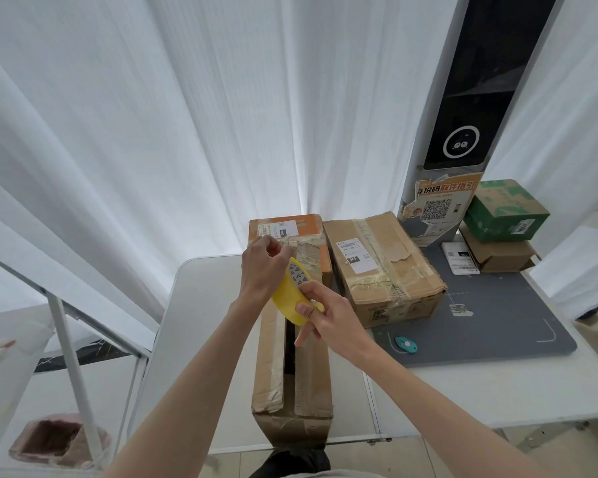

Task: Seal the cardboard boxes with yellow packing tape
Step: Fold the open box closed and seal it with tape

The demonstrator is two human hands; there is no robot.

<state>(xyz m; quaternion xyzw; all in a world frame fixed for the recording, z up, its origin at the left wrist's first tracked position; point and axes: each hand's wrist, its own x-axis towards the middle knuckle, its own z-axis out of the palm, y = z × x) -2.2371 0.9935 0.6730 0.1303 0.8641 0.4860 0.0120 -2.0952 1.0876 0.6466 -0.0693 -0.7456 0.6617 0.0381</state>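
Single head view, worn on person, looking forward and down across white table (204, 305) toward white curtain (187, 115) at 12 o'clock. Wide-angle, edges bowed. Close range: both forearms entering from 6 o'clock, long cardboard box (292, 391) running dead centre away from lens. Grey mat (497, 322) at 3 o'clock, tall kiosk (470, 98) at 1 o'clock, metal rack (69, 326) at 8 o'clock. No second view.

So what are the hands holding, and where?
The right hand grips the yellow tape roll at its near rim; the left hand pinches at its far edge.
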